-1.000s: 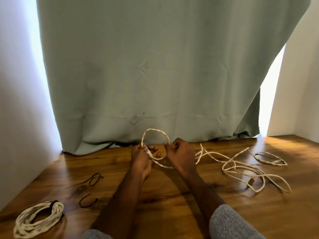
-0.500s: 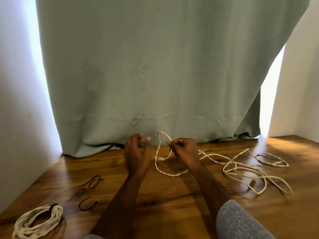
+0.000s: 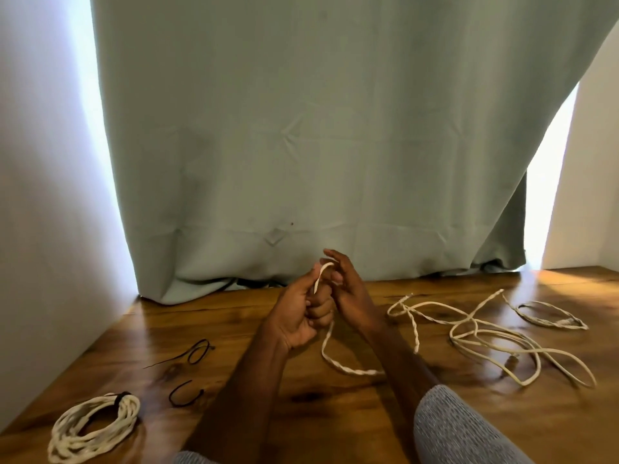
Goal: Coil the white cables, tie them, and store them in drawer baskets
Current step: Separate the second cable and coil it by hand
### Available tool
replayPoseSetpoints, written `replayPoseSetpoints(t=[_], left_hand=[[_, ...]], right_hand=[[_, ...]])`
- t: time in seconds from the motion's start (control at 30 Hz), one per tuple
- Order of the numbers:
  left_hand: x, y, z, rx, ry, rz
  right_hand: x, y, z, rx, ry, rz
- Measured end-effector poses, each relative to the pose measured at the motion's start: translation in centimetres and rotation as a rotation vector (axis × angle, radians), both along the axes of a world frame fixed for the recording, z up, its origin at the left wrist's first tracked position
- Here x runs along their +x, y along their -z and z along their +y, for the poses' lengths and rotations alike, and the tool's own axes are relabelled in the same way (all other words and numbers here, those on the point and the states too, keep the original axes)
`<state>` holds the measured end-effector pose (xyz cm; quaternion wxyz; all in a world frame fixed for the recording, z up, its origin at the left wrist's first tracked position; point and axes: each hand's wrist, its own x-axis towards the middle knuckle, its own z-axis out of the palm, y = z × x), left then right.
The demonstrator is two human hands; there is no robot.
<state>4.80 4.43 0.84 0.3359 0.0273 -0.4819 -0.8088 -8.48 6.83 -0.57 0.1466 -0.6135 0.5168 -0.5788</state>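
Note:
A loose white cable sprawls over the wooden table to the right of my hands. Its near end runs up from the table into my left hand, which grips it in a curled fist, a short loop sticking out above the thumb. My right hand is pressed against the left one, fingers bent around the top of that loop. A finished white coil, bound with a black tie, lies at the front left.
Two black ties lie on the table left of my forearms. A small separate white cable loop rests at the far right. A grey-green curtain hangs along the table's back edge, with white walls on both sides.
My left hand, open half a second ago, has closed round the cable end. The hands have come together and the wide loop has shrunk to a small one above my fist.

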Motion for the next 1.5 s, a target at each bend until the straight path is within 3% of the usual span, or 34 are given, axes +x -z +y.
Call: replayPoseSetpoints(t=[0.07, 0.2, 0.3, 0.43, 0.63, 0.83, 1.0, 1.23, 1.37, 1.5], left_hand=[[0.0, -0.3, 0.3, -0.021, 0.073, 0.001], [0.3, -0.4, 0.3, -0.06, 0.107, 0.054], [0.6, -0.4, 0.0, -0.061, -0.064, 0.05], [1.9, -0.2, -2.1, -0.009, -0.3, 0.096], [1.8, 2.1, -4.1, -0.132, -0.541, -0.231], [1.5, 4.2, -3.8, -0.56, -0.623, -0.606], [1.3, 5.2, -3.6, -0.825, -0.561, -0.858], [1.1, 4.0, -2.8, -0.564, -0.357, -0.973], [2.0, 3.7, -3.5, -0.205, -0.108, -0.708], [3.3, 3.9, -4.4, -0.081, 0.183, -0.41]], right_hand=[[0.6, 0.2, -0.3, 0.055, 0.027, 0.019], [2.5, -0.3, 0.4, 0.208, 0.013, 0.273], [3.1, 0.4, 0.2, 0.298, -0.022, 0.41], [4.0, 0.9, 1.0, 0.555, -0.031, 0.829], [3.0, -0.3, 1.5, 0.597, -0.035, 0.886], [0.7, -2.0, 3.1, 0.746, -0.033, 0.968], [1.8, -4.5, 4.8, 0.726, 0.021, 1.147], [4.0, -6.7, 6.0, 0.308, 0.319, 1.414], [3.0, -5.6, 4.8, 0.105, 0.44, 1.419], [0.1, -3.1, 2.7, 0.006, 0.219, 1.195]])
